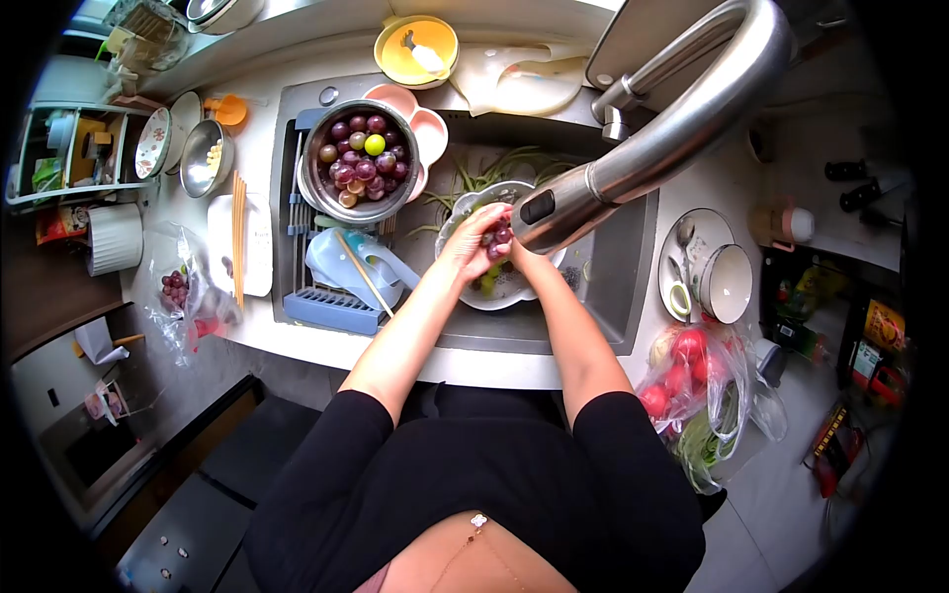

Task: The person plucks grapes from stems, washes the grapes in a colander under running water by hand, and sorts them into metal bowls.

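Under the faucet head, my left hand (471,247) is curled around several dark red grapes (497,239). My right hand (527,259) comes up close beside them, but the faucet hides most of its fingers. Both hands are over a pale colander (510,293) in the sink, where some green grapes (486,282) show below them. A steel bowl (314,178) full of dark red grapes and one bright green one stands at the sink's left side.
The steel faucet (643,143) arches in from the upper right. Long green beans (514,166) lie in the sink (618,296) behind the colander. A blue rack (331,311) sits at left. A yellow bowl (450,44) stands behind; bagged tomatoes (689,346) are at right.
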`<state>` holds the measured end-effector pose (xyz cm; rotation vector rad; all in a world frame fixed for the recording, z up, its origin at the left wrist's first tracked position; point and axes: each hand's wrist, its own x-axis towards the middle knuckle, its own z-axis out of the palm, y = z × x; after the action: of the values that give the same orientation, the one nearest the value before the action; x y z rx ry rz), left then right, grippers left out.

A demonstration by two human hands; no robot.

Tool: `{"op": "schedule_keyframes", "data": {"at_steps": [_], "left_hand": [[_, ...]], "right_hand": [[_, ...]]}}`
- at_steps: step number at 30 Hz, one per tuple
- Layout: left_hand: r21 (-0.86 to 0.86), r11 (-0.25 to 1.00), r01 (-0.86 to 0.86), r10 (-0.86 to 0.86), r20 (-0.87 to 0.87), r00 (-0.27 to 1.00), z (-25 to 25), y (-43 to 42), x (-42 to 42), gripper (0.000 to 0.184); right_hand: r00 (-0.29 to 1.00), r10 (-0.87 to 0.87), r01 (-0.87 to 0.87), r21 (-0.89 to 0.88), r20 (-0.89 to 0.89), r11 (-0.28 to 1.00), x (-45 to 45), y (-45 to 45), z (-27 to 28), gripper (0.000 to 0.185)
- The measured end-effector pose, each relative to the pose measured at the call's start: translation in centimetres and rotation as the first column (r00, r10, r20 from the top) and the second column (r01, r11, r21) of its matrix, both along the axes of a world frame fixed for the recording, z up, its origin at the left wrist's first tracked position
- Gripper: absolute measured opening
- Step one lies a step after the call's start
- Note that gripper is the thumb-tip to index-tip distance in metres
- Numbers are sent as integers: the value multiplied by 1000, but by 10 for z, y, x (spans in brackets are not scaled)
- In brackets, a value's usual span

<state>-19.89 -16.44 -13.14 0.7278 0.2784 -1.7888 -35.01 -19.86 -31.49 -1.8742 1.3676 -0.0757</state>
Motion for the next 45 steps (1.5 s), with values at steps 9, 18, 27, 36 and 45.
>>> {"op": "schedule_keyframes", "data": {"at_steps": [9, 18, 27, 36, 45], "left_hand": [[21, 999, -42, 39, 102, 994, 1, -49, -26, 39], [7, 984, -176, 176, -5, 984, 25, -10, 26, 27], [-111, 909, -402, 417, 282, 864, 35, -50, -38, 14], [-480, 877, 26, 454, 844, 285, 83, -37, -48, 20], [-537, 835, 119, 545, 837, -52, 134, -9, 34, 28]], "right_hand": [[265, -900, -46, 937, 347, 347, -7, -20, 170, 21], [59, -963, -248, 938, 263, 241, 43, -17, 223, 24], [172, -618, 439, 502, 767, 745, 67, -16, 214, 22], [7, -688, 74, 686, 725, 724, 45, -15, 223, 23], [-84, -682, -101, 675, 726, 731, 135, -9, 279, 23]]}}
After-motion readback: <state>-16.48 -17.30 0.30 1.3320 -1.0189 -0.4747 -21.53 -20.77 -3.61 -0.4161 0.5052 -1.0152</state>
